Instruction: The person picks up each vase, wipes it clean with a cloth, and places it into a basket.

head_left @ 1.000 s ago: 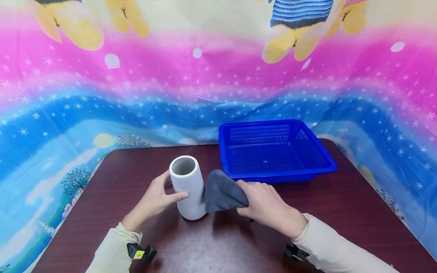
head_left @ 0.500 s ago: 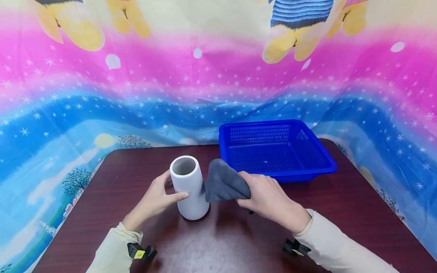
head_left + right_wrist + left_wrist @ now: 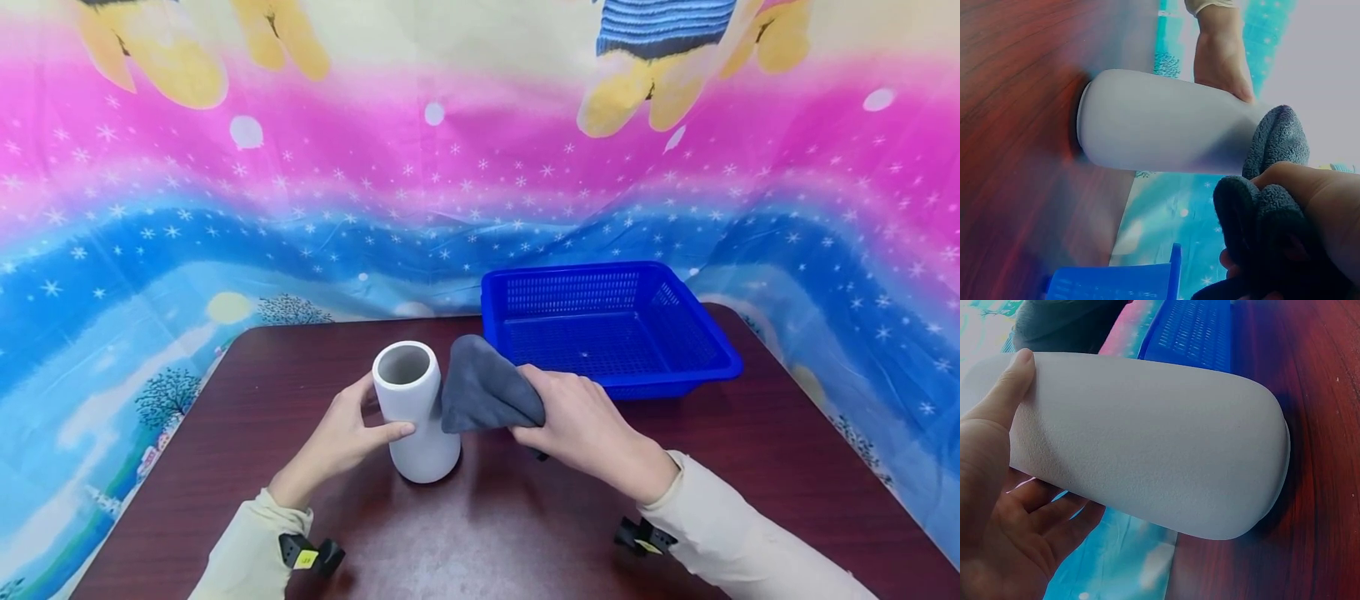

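Note:
A white vase (image 3: pixel 420 450) with a round open mouth stands upright on the dark wooden table. My left hand (image 3: pixel 348 433) grips its left side, thumb across the front and fingers behind. In the left wrist view the thumb lies along one edge of the vase (image 3: pixel 1160 437) and the fingers curl beneath. My right hand (image 3: pixel 588 429) holds a folded dark grey cloth (image 3: pixel 487 387), which reaches the upper right side of the vase. Seen from the right wrist, the bunched cloth (image 3: pixel 1279 140) overlaps the upper part of the vase (image 3: pixel 1160 122); contact is hard to confirm.
Behind my right hand, a blue perforated plastic basket (image 3: pixel 600 383) sits at the back right of the table (image 3: pixel 300 358). A printed pink and blue curtain (image 3: pixel 360 183) hangs behind the table. Small black devices (image 3: pixel 311 554) are strapped at both wrists.
My right hand has risen with the cloth, from the vase's middle towards its upper side, and lately shifted slightly left. The left hand and the vase have stayed in place.

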The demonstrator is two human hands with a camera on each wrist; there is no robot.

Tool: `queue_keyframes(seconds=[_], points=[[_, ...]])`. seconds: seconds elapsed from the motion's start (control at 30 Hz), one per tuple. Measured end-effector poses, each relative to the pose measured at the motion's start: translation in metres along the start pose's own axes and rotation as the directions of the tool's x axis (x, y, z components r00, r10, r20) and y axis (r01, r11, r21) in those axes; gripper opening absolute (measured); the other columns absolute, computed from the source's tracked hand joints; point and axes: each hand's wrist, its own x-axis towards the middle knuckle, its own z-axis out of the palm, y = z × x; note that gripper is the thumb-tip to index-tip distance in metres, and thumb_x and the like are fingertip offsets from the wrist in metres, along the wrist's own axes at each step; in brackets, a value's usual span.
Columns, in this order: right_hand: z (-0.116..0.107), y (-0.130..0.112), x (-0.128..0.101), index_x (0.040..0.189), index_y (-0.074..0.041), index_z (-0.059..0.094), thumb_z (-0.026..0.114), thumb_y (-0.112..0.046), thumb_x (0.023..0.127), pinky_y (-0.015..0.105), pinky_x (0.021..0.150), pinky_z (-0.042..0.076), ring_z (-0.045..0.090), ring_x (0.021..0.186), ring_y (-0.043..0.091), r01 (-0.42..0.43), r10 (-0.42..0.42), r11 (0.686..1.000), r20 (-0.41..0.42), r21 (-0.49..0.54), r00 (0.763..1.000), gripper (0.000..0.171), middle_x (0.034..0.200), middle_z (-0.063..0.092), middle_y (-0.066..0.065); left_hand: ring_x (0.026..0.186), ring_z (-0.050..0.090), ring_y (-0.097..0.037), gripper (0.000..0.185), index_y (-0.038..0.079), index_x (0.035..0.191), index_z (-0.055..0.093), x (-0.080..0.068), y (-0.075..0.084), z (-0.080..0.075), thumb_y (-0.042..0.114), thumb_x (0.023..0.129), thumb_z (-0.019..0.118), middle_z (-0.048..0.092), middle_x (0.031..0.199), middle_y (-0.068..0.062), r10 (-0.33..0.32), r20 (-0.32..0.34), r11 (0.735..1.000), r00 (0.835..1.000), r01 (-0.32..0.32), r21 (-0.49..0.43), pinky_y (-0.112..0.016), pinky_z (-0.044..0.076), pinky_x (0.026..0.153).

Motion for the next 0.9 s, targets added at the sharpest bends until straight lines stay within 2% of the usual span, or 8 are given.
queue_keyframes(seconds=[0.37,0.9], points=[[-0.002,-0.006,0.006,0.109,-0.019,0.062,0.082,-0.031,0.076,0.024,0.052,0.04,0.052,0.062,0.007,0.019,-0.019,1.0,-0.003,0.01,1.0,0.04,0.075,0.06,-0.009,0.115,0.068,-0.03,0.07,0.01,0.142,0.051,0.0,-0.001,0.001,0.024,0.082,0.085,0.067,0.129,-0.012,0.004,0.005,1.0,1.0,-0.004,0.002,-0.049,0.057,0.096],[-0.002,-0.011,0.015,0.107,-0.019,0.061,0.082,-0.03,0.077,0.025,0.051,0.04,0.051,0.061,0.008,0.007,-0.009,0.999,0.055,0.039,0.998,0.038,0.075,0.06,-0.009,0.115,0.068,-0.031,0.068,0.008,0.14,0.052,0.0,0.0,0.0,0.021,0.083,0.085,0.067,0.127,-0.014,0.007,0.004,1.0,1.0,-0.007,-0.009,-0.052,0.056,0.097]])
